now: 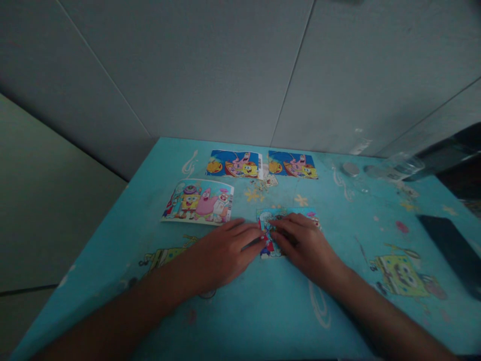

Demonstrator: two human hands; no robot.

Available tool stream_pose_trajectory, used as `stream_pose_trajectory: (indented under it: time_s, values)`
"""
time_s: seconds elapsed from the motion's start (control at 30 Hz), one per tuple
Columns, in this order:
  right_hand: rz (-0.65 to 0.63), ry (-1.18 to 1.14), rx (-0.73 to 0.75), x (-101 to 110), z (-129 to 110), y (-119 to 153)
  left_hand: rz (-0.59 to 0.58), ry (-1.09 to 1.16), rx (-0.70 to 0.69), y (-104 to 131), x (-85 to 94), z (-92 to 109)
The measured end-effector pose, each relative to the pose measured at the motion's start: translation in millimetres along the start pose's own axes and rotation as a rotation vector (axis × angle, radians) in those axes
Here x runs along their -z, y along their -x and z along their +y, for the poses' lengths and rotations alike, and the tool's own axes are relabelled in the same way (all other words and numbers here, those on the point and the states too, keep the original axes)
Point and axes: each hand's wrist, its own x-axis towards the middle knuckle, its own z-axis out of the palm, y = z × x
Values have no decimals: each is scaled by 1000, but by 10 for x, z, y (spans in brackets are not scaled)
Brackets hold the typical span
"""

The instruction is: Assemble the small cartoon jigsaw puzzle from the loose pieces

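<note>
A cartoon picture card (272, 248) lies flat on the table between my hands, partly covered by them. My left hand (233, 248) comes in from the left with its fingers stretched, the fingertips at the card's left edge and a gap showing between thumb and fingers. Over the card's middle, my right hand (302, 240) is bent, thumb and fingertips close together on its left part; anything between them is hidden. To the upper left lies a larger card (199, 201) with a similar cartoon group and a white barcode edge.
Two blue cartoon cards, a left one (235, 164) and a right one (293, 164), lie at the back. A clear plastic bottle (398, 168) lies back right, near a round grey disc (350, 169). A dark flat object (453, 250) rests at right. A wall (225, 75) borders the patterned tablecloth (263, 321).
</note>
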Motion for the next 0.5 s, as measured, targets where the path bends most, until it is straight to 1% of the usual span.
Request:
stream_pose_trajectory:
  time_s: [0.17,0.3,0.5]
  values:
    - [-8,32,0,-26,18,-4,-4,-1,1,9,-22,0]
    - [28,-43,-16,-27,23,-15,11,0,-4,15,-51,-13]
    - [48,-352,-221,71,28,-7,1,22,0,20,-40,-6]
